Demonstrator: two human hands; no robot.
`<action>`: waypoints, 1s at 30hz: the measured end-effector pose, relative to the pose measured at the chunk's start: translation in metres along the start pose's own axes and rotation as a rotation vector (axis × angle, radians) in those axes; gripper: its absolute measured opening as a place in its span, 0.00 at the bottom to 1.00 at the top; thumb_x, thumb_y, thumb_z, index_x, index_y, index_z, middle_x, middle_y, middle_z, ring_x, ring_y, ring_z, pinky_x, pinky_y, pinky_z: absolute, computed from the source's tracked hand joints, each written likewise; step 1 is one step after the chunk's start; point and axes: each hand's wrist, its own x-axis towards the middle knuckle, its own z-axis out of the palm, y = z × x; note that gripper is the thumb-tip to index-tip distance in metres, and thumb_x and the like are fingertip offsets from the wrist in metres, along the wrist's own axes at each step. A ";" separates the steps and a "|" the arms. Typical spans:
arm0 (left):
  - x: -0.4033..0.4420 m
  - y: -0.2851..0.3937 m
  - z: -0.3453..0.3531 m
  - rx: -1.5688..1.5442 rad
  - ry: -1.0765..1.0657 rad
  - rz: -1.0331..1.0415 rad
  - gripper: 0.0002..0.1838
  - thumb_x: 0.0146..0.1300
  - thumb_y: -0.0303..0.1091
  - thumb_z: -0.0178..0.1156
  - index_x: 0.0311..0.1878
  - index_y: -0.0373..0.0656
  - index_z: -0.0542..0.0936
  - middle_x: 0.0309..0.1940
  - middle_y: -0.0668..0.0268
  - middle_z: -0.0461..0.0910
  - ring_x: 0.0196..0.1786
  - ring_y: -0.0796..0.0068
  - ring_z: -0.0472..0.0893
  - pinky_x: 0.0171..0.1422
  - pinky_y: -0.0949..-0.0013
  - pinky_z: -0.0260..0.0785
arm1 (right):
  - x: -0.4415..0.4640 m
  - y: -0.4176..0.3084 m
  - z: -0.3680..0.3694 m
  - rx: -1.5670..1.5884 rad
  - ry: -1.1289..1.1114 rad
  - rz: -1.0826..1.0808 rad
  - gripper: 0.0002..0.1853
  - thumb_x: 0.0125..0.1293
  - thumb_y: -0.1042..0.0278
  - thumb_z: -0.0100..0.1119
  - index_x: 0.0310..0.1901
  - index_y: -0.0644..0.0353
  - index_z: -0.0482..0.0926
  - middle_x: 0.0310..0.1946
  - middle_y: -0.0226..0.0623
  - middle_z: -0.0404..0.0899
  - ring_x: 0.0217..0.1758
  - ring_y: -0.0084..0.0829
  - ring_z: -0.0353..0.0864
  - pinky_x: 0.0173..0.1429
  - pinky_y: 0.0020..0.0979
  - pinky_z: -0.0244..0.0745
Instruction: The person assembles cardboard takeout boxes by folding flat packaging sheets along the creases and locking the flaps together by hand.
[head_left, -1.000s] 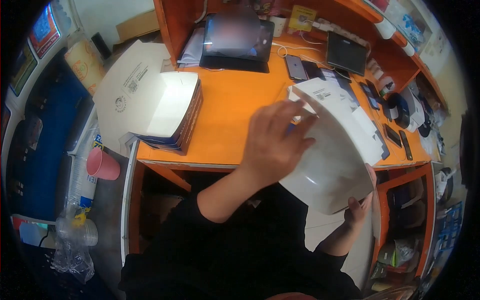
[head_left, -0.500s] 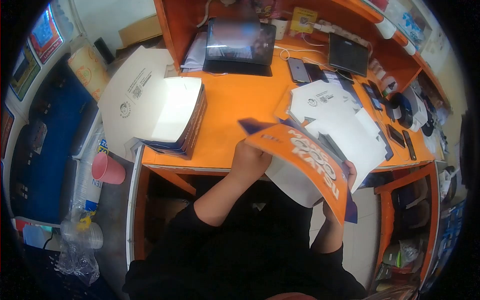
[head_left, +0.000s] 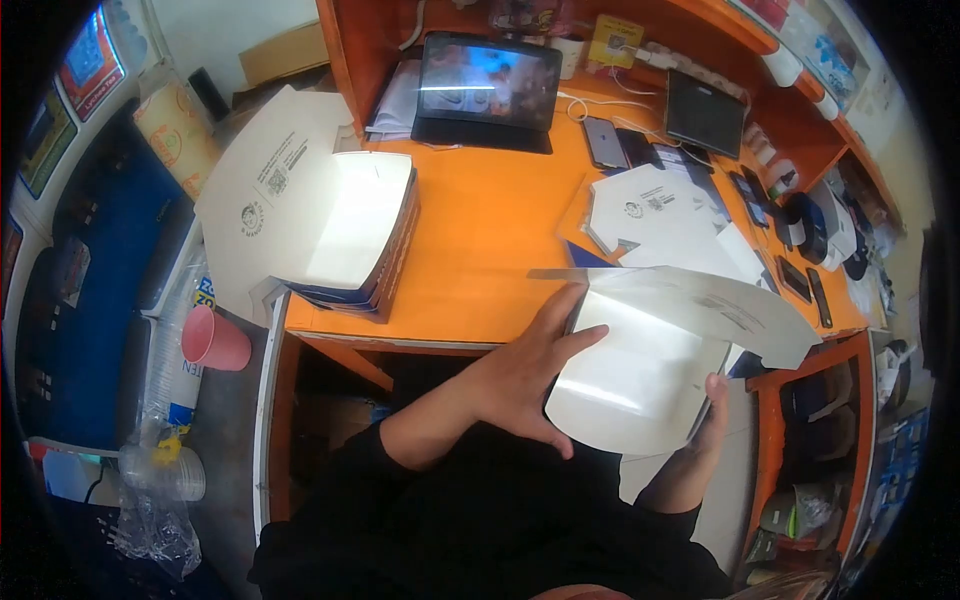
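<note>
A partly folded paper food box (head_left: 640,390) is held over the desk's front edge, its white inside facing up and its printed lid flap (head_left: 745,310) raised at the far side. My left hand (head_left: 530,375) grips its left wall, one finger reaching over the inside and the thumb low at the near corner. At the right wall, my right hand (head_left: 708,425) holds the box with the thumb near the rim and other fingers hidden behind. To the left, a stack of nested folded boxes (head_left: 365,230) stands on the orange desk (head_left: 470,230).
Flat box blanks (head_left: 660,210) lie on the desk's right side. Behind are a tablet (head_left: 487,90), a phone (head_left: 605,143) with cables and a dark screen (head_left: 705,112). More phones (head_left: 795,278) lie at right. A pink cup (head_left: 216,338) stands left of the desk.
The box has turned from its orange printed outside to its white inside, and its walls now stand up. My left hand has shifted right and spread along the left wall.
</note>
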 end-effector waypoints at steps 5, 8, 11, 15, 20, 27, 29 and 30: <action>-0.001 -0.005 0.001 -0.205 0.118 -0.001 0.72 0.31 0.57 0.82 0.74 0.51 0.43 0.72 0.42 0.37 0.76 0.35 0.41 0.76 0.43 0.47 | -0.007 0.005 0.011 0.123 -0.195 -0.184 0.54 0.59 0.34 0.59 0.74 0.65 0.48 0.66 0.50 0.64 0.67 0.42 0.67 0.68 0.42 0.64; -0.009 -0.005 0.003 -0.213 0.106 -0.080 0.72 0.31 0.55 0.83 0.74 0.50 0.42 0.72 0.41 0.37 0.76 0.36 0.42 0.76 0.43 0.47 | -0.009 -0.009 0.006 -0.396 -0.259 -0.077 0.61 0.57 0.24 0.56 0.76 0.64 0.41 0.72 0.48 0.55 0.72 0.41 0.60 0.72 0.41 0.58; -0.012 -0.003 0.004 -0.172 0.089 -0.139 0.72 0.32 0.53 0.83 0.74 0.48 0.41 0.72 0.40 0.38 0.76 0.36 0.43 0.76 0.43 0.47 | -0.008 -0.018 0.018 -0.438 -0.101 0.165 0.70 0.48 0.16 0.54 0.76 0.63 0.35 0.74 0.46 0.51 0.73 0.40 0.58 0.71 0.38 0.58; -0.015 -0.012 0.007 -0.359 0.177 -0.160 0.70 0.36 0.53 0.82 0.74 0.47 0.40 0.71 0.39 0.41 0.76 0.37 0.46 0.76 0.44 0.47 | -0.014 -0.001 0.006 -0.079 -0.232 0.025 0.65 0.47 0.30 0.69 0.74 0.65 0.43 0.67 0.44 0.62 0.68 0.36 0.65 0.67 0.34 0.63; -0.015 0.000 0.005 -0.176 0.186 -0.206 0.64 0.45 0.52 0.77 0.73 0.44 0.39 0.71 0.38 0.42 0.75 0.37 0.48 0.77 0.46 0.47 | -0.022 -0.016 0.013 -0.404 -0.244 -0.003 0.65 0.44 0.48 0.81 0.75 0.66 0.44 0.60 0.39 0.69 0.60 0.32 0.70 0.63 0.32 0.66; -0.009 0.019 -0.024 -0.065 0.257 -0.015 0.65 0.46 0.48 0.77 0.73 0.44 0.36 0.68 0.38 0.46 0.73 0.38 0.51 0.75 0.46 0.50 | 0.003 -0.017 0.016 -0.406 -0.224 -0.218 0.57 0.52 0.40 0.73 0.73 0.67 0.52 0.66 0.43 0.65 0.67 0.36 0.65 0.69 0.39 0.58; -0.007 0.024 -0.033 0.076 0.349 -0.009 0.65 0.45 0.48 0.77 0.73 0.45 0.35 0.68 0.39 0.46 0.72 0.39 0.52 0.73 0.46 0.51 | 0.021 -0.022 0.035 -0.580 -0.265 -0.414 0.55 0.53 0.33 0.66 0.72 0.67 0.56 0.68 0.46 0.64 0.69 0.41 0.63 0.71 0.41 0.55; -0.005 0.027 -0.036 0.150 0.394 -0.002 0.66 0.45 0.48 0.77 0.73 0.45 0.35 0.68 0.39 0.47 0.72 0.39 0.53 0.73 0.46 0.52 | 0.030 -0.033 0.061 -0.738 -0.280 -0.562 0.54 0.54 0.29 0.61 0.71 0.66 0.59 0.69 0.48 0.63 0.70 0.43 0.61 0.72 0.43 0.54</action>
